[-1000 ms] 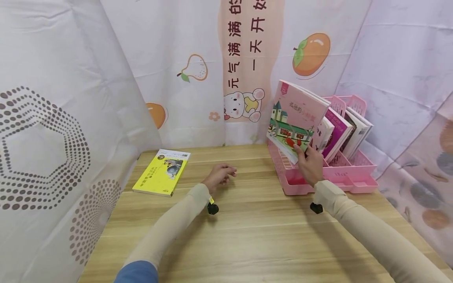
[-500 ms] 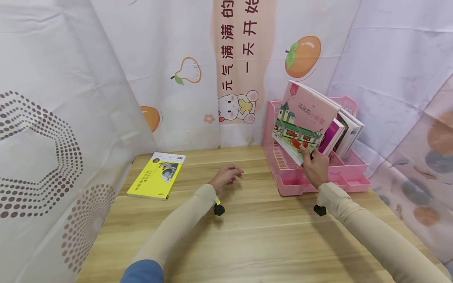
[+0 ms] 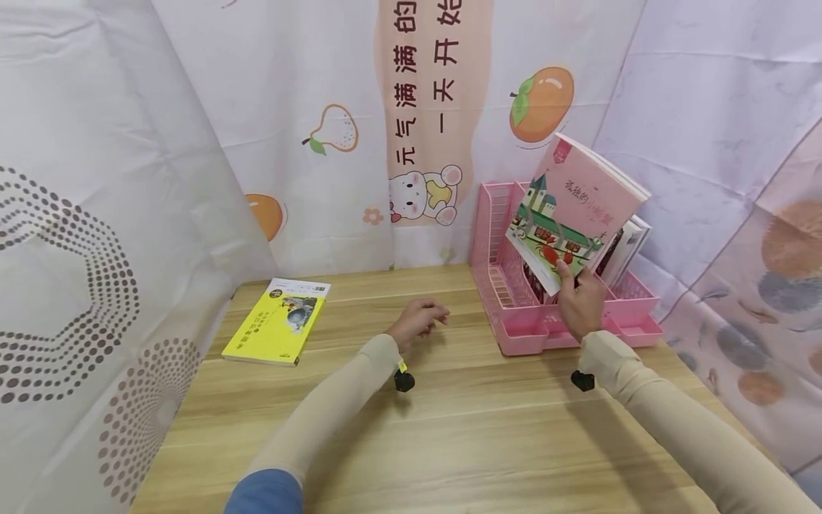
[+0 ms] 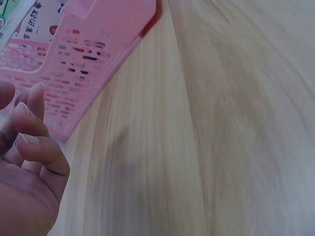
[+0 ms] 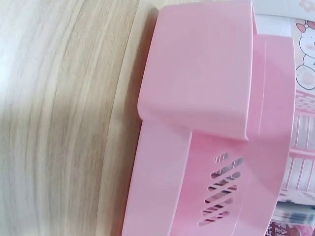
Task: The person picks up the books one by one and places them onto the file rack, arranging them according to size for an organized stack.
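A pink picture book (image 3: 581,203) with a green-roofed house and red crab on its cover is tilted over the pink book rack (image 3: 493,285). My right hand (image 3: 581,303) grips its lower corner, thumb across the front cover. That hand is outside the right wrist view, where the rack's front tray (image 5: 197,69) fills the middle. Left of the rack, my left hand (image 3: 419,325) hovers over the table, fingers loosely bent and holding nothing. Those bent fingers (image 4: 42,152) also show in the left wrist view, near the rack's perforated side.
Behind the held book, several books (image 3: 634,246) lean in the rack's right part, mostly covered. A yellow book (image 3: 276,325) lies flat at the left of the wooden table (image 3: 449,428). A printed curtain (image 3: 308,64) hangs close behind the table.
My right hand has moved the pink picture book rightward across the rack, covering more of the books behind it. The left hand has shifted slightly right in view as the head view turned.
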A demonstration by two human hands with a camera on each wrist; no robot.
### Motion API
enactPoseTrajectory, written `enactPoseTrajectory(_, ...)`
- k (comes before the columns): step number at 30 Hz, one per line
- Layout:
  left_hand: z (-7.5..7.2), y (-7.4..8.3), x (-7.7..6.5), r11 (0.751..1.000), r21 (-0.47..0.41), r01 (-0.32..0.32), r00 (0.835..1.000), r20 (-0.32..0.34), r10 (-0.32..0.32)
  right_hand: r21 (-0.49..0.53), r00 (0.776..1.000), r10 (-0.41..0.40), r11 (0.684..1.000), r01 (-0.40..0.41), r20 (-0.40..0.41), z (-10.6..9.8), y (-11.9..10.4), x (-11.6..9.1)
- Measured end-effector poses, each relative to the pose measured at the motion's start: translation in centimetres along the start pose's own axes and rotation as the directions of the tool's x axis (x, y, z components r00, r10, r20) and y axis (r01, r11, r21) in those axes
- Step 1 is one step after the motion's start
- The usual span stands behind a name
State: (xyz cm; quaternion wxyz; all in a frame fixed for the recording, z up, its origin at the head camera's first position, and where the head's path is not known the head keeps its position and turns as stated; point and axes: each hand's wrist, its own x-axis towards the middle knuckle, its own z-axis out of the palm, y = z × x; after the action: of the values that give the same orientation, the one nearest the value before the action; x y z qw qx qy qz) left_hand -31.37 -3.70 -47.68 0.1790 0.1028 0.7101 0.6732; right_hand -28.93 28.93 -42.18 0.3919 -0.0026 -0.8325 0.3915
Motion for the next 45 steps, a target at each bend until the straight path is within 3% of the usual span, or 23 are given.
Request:
enactPoseTrajectory(5, 1.4, 0.6, 0.6, 1.000, -0.004, -0.005, 1.000, 0.026, 0.005, 0.039, 1.000, 0.020, 0.999, -0.019, -0.019, -0.7, 0.4, 0.6)
enactPoseTrajectory(10, 3.0, 0.9, 1.3, 1.000, -0.001, -0.022, 0.999, 0.045, 0.022, 0.001, 0.999, -0.015, 1.000, 0.015, -0.050, -1.4, 0.8, 0.8)
enactPoseTrajectory(19, 6.0, 1.0, 2.5, 0.999, 0.043, -0.033, 0.996, 0.081, 0.030, -0.049, 0.998, 0.031, 0.998, -0.033, -0.045, -2.4, 1.6, 0.8)
enactPoseTrajectory(25, 7.7, 1.5, 2.8, 0.995, 0.088, -0.044, 0.996, 0.075, 0.037, -0.154, 0.999, 0.054, 0.987, -0.053, 0.005, -2.4, 2.4, 1.0)
enactPoseTrajectory(29, 8.9, 1.6, 3.0, 0.997, 0.066, -0.043, 0.998, 0.052, 0.040, -0.205, 0.994, 0.091, 0.976, -0.075, 0.068, -2.3, 2.9, 1.2)
enactPoseTrajectory(34, 9.7, 1.2, 3.3, 0.999, 0.039, -0.036, 0.997, 0.062, 0.034, -0.262, 0.971, 0.193, 0.953, -0.151, 0.141, -1.6, 2.9, 1.2)
enactPoseTrajectory(39, 9.6, 0.8, 3.5, 0.999, 0.024, -0.034, 0.997, 0.065, 0.033, -0.312, 0.949, 0.242, 0.935, -0.171, 0.204, -0.6, 2.2, 1.7)
enactPoseTrajectory(45, 9.2, 0.8, 3.4, 1.000, 0.001, -0.011, 0.999, 0.043, 0.011, -0.375, 0.884, 0.337, 0.904, -0.207, 0.324, 0.1, 1.4, 3.1)
